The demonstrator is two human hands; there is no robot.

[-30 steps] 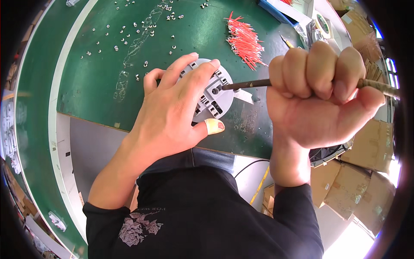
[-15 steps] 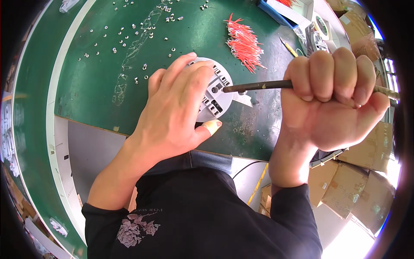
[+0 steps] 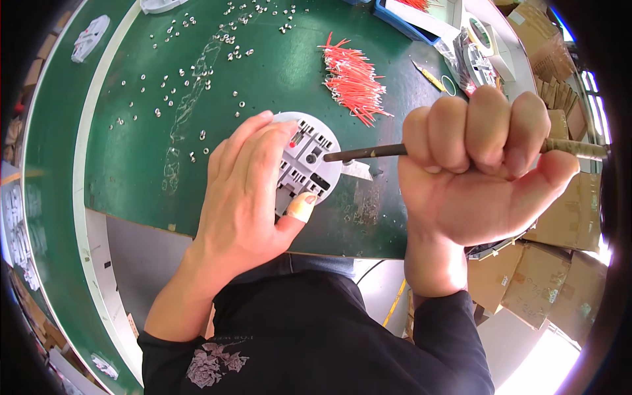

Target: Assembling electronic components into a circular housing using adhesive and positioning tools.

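Observation:
My left hand (image 3: 247, 181) lies over a round grey plastic base (image 3: 326, 135), fingers across its left side and thumb at its near edge. The base has slots, metal contacts and a small red piece; my palm hides its left part. My right hand (image 3: 477, 148) is a fist around a long, slim, dark rod-shaped tool (image 3: 375, 152) with a lighter wrapped end. The tool's dark tip is over the right half of the base; whether it touches cannot be made out. A yellowish wrap (image 3: 301, 207) covers my left thumb tip.
On the green table (image 3: 263, 79) lie small metal nuts or bushings (image 3: 170, 103), a pile of red wires (image 3: 355, 82), a yellow-handled pointed tool (image 3: 431, 78) and a blue tray (image 3: 405, 20). Another grey part (image 3: 91, 38) lies far left. Cardboard boxes (image 3: 536, 283) stand at right.
The view has shifted, so the table items appear further up and left, while the base and both hands sit lower. Both grips look the same, with the rod's tip still over the base.

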